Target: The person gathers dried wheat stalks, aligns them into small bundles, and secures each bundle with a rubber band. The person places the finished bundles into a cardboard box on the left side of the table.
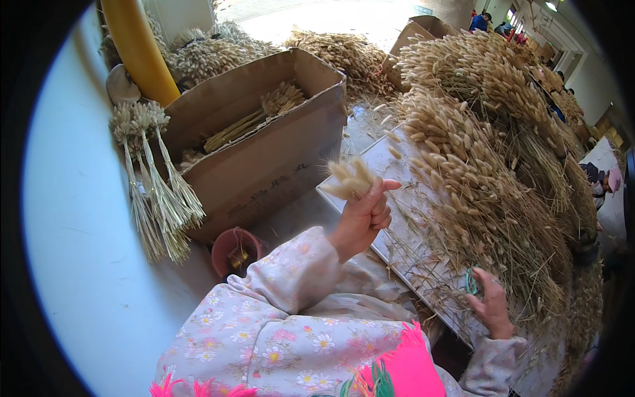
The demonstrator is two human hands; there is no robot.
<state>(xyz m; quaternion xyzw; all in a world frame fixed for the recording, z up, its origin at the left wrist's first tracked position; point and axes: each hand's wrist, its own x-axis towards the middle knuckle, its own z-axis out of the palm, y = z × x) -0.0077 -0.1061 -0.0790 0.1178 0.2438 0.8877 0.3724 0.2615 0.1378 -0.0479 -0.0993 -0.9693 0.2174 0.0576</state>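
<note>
My left hand is closed around the stems of a small bunch of fluffy, cream-coloured bunny tail grass. The heads stick up above the fist, and the index finger points out to the right. Lower right, over the table edge, my right hand is curled with a small teal-green looped thing between thumb and index finger; its kind is not clear. Beside that hand spreads a large heap of loose dried bunny tail grass, its stems trailing over the white tabletop.
A tall cardboard box holding some grass stands ahead left. Tied bunches lean on the white wall at left, near a yellow pipe. A reddish bucket sits below the box. Other people work far right.
</note>
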